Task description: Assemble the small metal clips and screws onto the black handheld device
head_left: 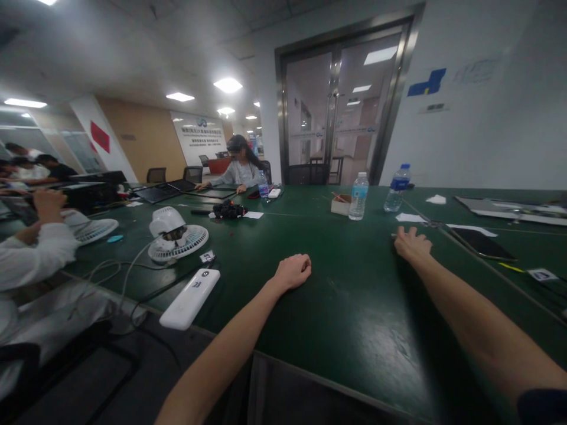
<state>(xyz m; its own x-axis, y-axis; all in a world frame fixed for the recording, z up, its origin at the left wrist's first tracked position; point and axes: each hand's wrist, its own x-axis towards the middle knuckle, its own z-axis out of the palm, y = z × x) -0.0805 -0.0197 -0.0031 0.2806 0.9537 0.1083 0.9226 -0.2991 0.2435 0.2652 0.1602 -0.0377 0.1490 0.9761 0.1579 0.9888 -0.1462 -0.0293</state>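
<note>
My left hand (pixel 294 270) rests on the green table (pixel 336 330) with its fingers curled into a loose fist. Nothing shows in it. Farther out to the right, my right hand (pixel 413 242) lies low over the table top, fingers bent downward. A small pale tip sticks out by its thumb, too small to name. Just beyond this hand lies a white paper (pixel 410 218). A bottle with a dark blue label (pixel 397 189) stands behind it. A second water bottle (pixel 358 198) and a small open box (pixel 340 205) stand farther left.
On the left are a white power bank (pixel 190 299) with cables, a white fan (pixel 177 239) and a black device (pixel 229 209). A dark tablet-like slab (pixel 482 243) lies right. A person (pixel 243 168) sits across the table; another person's sleeve (pixel 38 251) is at left.
</note>
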